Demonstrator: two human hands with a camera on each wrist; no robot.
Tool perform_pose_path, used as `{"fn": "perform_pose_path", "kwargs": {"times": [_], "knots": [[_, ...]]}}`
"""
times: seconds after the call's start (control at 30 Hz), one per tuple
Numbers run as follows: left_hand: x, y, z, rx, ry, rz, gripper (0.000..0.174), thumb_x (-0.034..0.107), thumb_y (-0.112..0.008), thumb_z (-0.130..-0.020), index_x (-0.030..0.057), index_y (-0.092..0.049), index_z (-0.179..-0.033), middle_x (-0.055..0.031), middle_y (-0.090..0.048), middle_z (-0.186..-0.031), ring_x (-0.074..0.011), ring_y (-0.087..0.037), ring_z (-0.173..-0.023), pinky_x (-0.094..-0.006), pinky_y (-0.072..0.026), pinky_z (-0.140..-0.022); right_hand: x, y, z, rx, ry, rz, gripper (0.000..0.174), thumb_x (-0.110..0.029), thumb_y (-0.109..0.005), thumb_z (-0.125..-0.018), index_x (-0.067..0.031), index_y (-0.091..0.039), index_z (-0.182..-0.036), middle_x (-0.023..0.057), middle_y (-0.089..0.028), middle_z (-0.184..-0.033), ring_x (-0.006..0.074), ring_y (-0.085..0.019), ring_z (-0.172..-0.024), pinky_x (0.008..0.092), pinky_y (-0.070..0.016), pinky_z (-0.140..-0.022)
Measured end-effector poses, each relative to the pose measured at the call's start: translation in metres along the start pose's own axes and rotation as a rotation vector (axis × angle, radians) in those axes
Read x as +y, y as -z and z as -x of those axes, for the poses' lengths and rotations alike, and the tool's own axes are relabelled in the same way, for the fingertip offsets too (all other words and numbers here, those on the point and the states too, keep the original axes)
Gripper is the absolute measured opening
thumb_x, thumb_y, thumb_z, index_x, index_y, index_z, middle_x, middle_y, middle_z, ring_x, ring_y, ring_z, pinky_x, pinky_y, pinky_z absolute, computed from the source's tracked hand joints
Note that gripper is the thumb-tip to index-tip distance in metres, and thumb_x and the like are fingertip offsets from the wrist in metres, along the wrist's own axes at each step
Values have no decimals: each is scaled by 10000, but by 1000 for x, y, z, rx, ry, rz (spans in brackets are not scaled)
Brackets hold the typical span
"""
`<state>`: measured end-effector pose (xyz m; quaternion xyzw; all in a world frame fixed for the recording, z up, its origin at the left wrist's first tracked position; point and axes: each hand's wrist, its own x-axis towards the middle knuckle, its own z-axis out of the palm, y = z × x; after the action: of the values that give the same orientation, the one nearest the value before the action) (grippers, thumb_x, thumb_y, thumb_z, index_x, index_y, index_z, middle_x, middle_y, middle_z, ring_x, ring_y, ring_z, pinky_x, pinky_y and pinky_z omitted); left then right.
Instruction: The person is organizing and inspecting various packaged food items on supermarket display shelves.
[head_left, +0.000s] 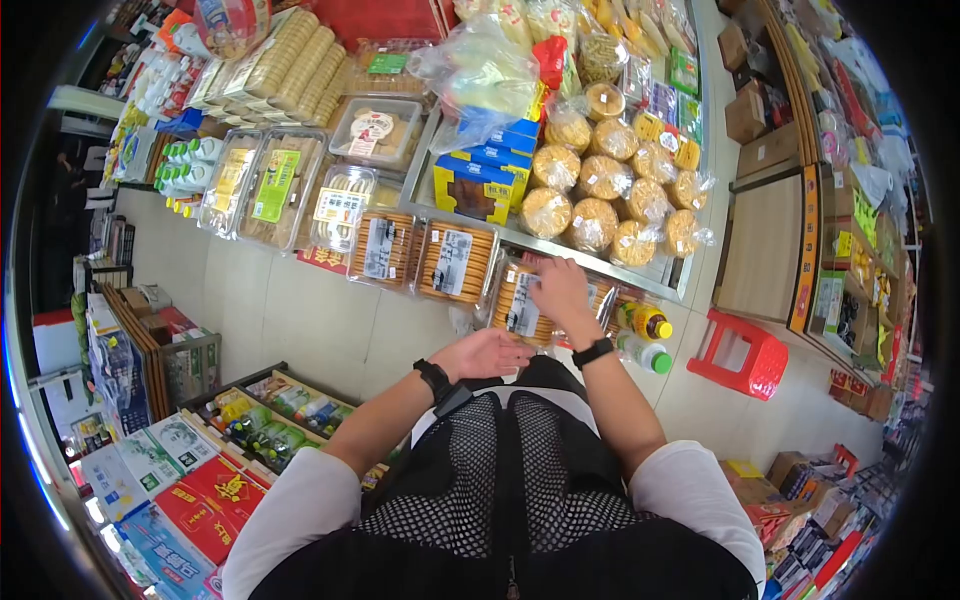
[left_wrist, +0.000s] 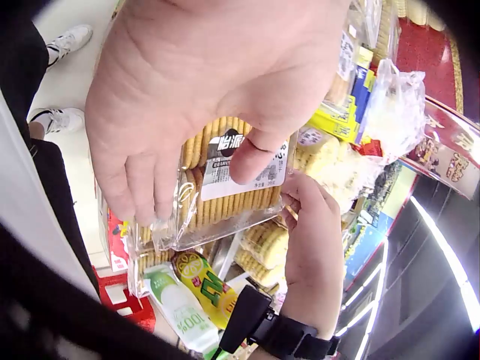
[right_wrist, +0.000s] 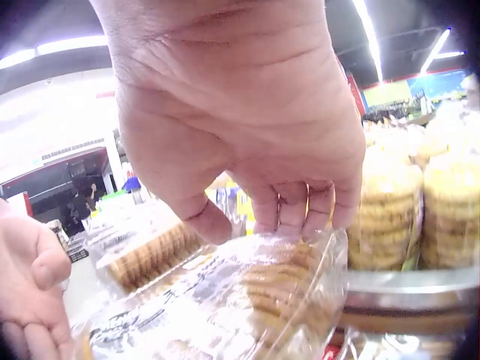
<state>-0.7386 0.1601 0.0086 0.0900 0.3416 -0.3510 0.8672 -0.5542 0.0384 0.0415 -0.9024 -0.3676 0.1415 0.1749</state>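
A clear plastic pack of biscuits [head_left: 518, 300] with a white label lies tilted at the counter's near edge. My right hand [head_left: 562, 292] grips its far end, thumb on one side and fingers over the rim, as the right wrist view shows at the clear lid [right_wrist: 225, 277]. At the pack's near end, my left hand [head_left: 482, 354] is spread with relaxed fingers. In the left wrist view its thumb [left_wrist: 253, 159] overlaps the label and its fingertips lie close to the pack's side. Another similar biscuit pack [head_left: 456, 262] sits directly left.
Right of the pack stand a yellow-labelled drink bottle [head_left: 643, 320] and a green-capped bottle [head_left: 645, 354]. Round bagged biscuits [head_left: 595, 222] fill the metal-edged counter behind. A red stool [head_left: 740, 355] stands at the right. Drink crates [head_left: 290, 410] are at the lower left.
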Motion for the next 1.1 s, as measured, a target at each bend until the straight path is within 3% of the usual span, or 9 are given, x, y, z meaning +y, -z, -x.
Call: {"fn": "perform_pose_path", "kwargs": {"times": [0.13, 0.3, 0.37, 0.53, 0.6, 0.83, 0.9, 1.03, 1.1], "knots": [[-1, -38, 51, -85, -112, -170, 424, 218, -531, -980, 5, -529, -1347, -117, -573, -1413, -203, -554, -1262, -356, -462, -1021, -25, 90, 10, 16, 38, 22, 282, -236, -664, -806, -10, -682, -973, 171, -660, -990, 362, -611, -984, 446, -504, -885], [19, -66, 145, -89, -427, -456, 315, 104, -467, -1009, -10, -514, -1299, -219, -546, -1420, -268, -525, -1331, -378, -434, -1076, -97, 164, -13, 130, 199, -265, 289, -235, -633, -846, 6, -665, -1003, 183, -646, -958, 380, -641, -905, 472, -529, -782], [28, -54, 177, 24, -697, -726, 281, 128, -482, -1013, -20, -509, -1251, -229, -599, -1348, -269, -557, -1294, -366, -433, -1065, -127, 152, -46, 137, 279, -248, 292, -233, -629, -848, 4, -662, -1015, 182, -642, -964, 383, -641, -912, 472, -530, -789], [54, -15, 222, 393, -820, -632, 292, 192, -474, -1028, -9, -507, -1237, -184, -634, -1313, -215, -621, -1180, -347, -471, -993, -204, 73, -124, 80, 456, -280, 284, -235, -605, -864, -8, -652, -1028, 179, -632, -990, 384, -638, -944, 466, -530, -818], [66, 1, 234, 551, -813, -624, 312, 220, -475, -1027, 1, -503, -1248, -159, -653, -1287, -204, -627, -1167, -334, -477, -973, -224, 40, -144, 94, 504, -371, 278, -234, -599, -868, -13, -649, -1029, 180, -628, -992, 384, -635, -956, 467, -528, -827], [79, 82, 225, 602, -774, -463, 283, 245, -504, -1008, 34, -550, -1192, -141, -683, -1221, -208, -652, -1130, -329, -501, -927, -232, -30, -156, -58, 442, -304, 305, -161, -627, -820, -4, -630, -1082, 180, -618, -1082, 388, -604, -1040, 459, -508, -896], [77, 85, 227, 584, -637, -542, 259, 269, -494, -1009, 60, -606, -1114, -91, -714, -1153, -162, -663, -1070, -293, -501, -868, -216, -25, -137, 317, 571, -415, 344, -107, -636, -789, -4, -624, -1117, 180, -610, -1111, 390, -581, -1063, 458, -488, -933], [59, 73, 188, 419, -401, -758, 274, 264, -496, -1007, 50, -628, -1116, -92, -715, -1148, -169, -677, -1040, -288, -509, -854, -150, 0, -59, 266, 457, -438, 363, -70, -625, -786, -7, -612, -1143, 181, -596, -1110, 383, -568, -1085, 451, -462, -984], [44, 46, 148, 163, -285, -807, 270, 237, -512, -1013, 46, -655, -1140, -114, -723, -1110, -164, -684, -1037, -282, -521, -861, -101, -14, -15, 227, 271, -497, 405, -79, -627, -785, 1, -593, -1181, 197, -586, -1149, 394, -556, -1118, 457, -450, -1007]]}}
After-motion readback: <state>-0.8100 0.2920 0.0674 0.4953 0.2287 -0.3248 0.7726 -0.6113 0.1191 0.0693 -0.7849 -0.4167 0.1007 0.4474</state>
